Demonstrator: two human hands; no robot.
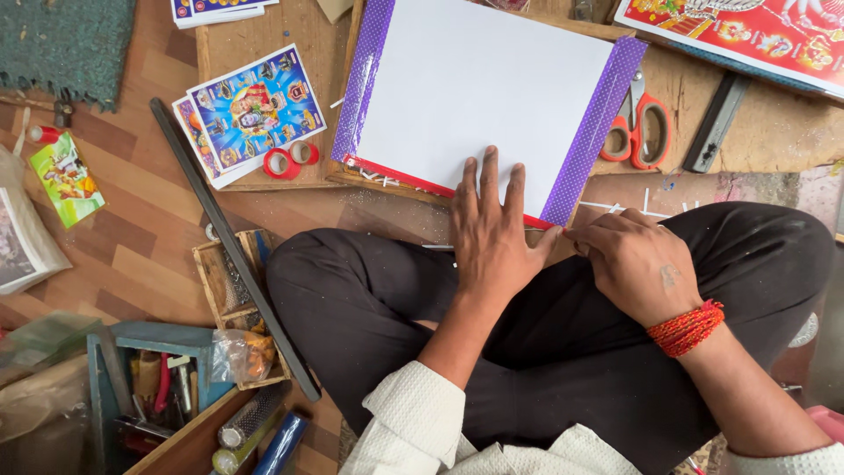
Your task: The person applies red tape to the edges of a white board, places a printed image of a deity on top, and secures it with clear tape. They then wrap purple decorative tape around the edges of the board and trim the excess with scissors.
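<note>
- Two bare hands work at the near edge of a flat white rectangular board [479, 88], which lies on a rough wooden work surface [765, 132].
- Left hand [492, 237]: fingers spread flat, released, pressing the smooth sheet.
- Right hand [637, 259]: fingers curled, pinching at the board's near right corner, where glossy dotted purple tape [591, 123] ends.
- Red-handled scissors [639, 127] lie just right of the board.
- Two small red tape rolls [291, 158] lie left.

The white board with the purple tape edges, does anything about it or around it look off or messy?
The white board sits askew on the wooden base, its near edge overhanging under the left hand. Small white scraps lie scattered on the floor by the orange-handled scissors. Nothing looks torn or spilled.
</note>
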